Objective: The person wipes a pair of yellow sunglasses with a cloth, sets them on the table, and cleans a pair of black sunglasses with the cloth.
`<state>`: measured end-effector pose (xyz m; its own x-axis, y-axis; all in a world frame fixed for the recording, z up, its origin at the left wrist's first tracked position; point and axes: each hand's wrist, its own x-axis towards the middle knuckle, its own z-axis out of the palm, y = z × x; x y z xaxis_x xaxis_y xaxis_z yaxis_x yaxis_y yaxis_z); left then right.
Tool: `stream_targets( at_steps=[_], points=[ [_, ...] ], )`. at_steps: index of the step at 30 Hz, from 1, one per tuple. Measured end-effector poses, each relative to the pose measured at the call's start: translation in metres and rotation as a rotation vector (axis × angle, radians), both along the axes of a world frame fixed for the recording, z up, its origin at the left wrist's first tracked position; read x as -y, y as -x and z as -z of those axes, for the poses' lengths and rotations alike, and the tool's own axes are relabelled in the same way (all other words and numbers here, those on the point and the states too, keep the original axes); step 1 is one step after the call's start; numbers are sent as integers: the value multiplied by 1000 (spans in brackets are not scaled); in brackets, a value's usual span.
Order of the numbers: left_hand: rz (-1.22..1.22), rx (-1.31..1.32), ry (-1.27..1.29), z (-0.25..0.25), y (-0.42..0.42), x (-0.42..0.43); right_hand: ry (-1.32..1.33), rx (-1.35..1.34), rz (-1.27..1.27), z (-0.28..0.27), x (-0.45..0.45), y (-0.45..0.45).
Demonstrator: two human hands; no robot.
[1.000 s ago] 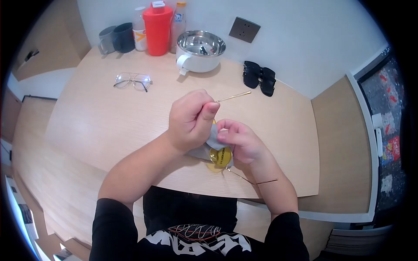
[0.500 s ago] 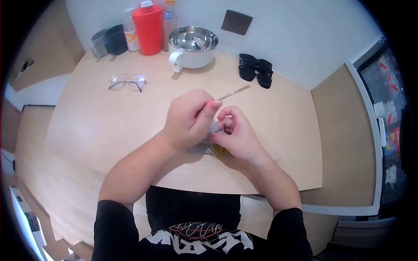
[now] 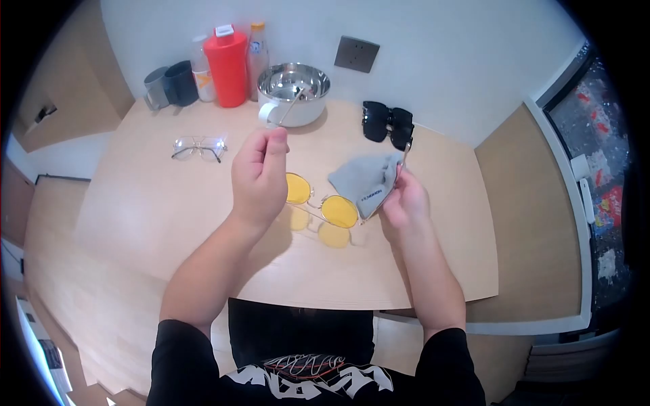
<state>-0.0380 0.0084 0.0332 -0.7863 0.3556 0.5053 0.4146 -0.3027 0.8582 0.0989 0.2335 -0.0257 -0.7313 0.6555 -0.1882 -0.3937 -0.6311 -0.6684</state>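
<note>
Yellow-lensed glasses (image 3: 338, 211) with thin metal frames hang just above the table, casting yellow tinted shadows on the wood. My left hand (image 3: 259, 177) is closed around one of their temple arms, and its tip pokes up past my thumb. A soft grey pouch (image 3: 365, 177) with small dark lettering is pinched at its right edge by my right hand (image 3: 409, 197). The pouch lies close beside the right lens. A thin strip rises by my right fingers; I cannot make out what it belongs to.
Clear glasses (image 3: 196, 147) lie at the left of the table (image 3: 156, 230). Black sunglasses (image 3: 387, 125) rest at the back right. Along the wall stand dark mugs (image 3: 180, 84), bottles (image 3: 258, 54), a red jug (image 3: 227, 69) and a white-handled steel bowl (image 3: 293, 108).
My hands have moved apart, the left one to the left with the glasses, the right one to the right with the pouch. Both yellow lenses now show outside the pouch.
</note>
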Motion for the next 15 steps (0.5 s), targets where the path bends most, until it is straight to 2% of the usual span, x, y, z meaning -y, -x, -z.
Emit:
stream_targets(
  at_steps=[4, 7, 15],
  points=[
    [-13, 65, -45, -1, 4, -2, -45, 21, 122, -15, 20, -1],
    [72, 205, -147, -9, -2, -1, -86, -21, 91, -8, 26, -1],
    [123, 109, -221, 2, -15, -8, -87, -40, -175, -8, 67, 2]
  ],
)
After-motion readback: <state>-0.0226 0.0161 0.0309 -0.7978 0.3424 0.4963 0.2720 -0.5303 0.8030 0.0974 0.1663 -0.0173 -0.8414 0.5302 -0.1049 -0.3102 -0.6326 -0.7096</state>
